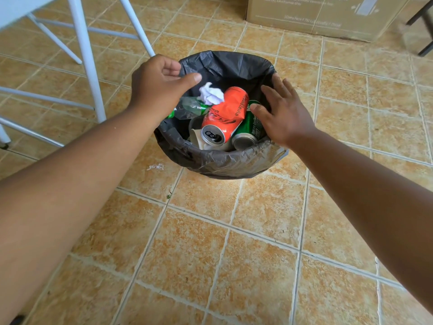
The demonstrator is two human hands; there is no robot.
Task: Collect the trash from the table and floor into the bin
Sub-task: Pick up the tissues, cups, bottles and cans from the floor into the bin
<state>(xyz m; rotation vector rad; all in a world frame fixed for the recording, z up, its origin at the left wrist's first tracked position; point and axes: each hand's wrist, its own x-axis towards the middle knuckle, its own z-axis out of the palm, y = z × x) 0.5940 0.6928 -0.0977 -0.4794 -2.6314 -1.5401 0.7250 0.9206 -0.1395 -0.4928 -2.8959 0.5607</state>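
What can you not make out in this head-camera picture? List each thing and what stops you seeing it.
Head view:
- The bottom of the bin: covered by the red can and other trash.
- The green can: partly behind the right hand.
- The top of the table: cut off by the upper left edge.
- The floor scrap: too small to identify.
- The print on the cardboard box: blurred.

Bin [222, 166]: walls hidden under the liner [234, 64]. Inside the bin, the green can [251, 125] is partly covered by the right hand [285, 116] and the red can [225, 113]; the bottle [189, 109] runs under the left hand [157, 85]. Left of the bin, a scrap [155, 167] is too small to identify. Beyond the bin, the box [316, 17] is cut by the top edge and its print is blurred.
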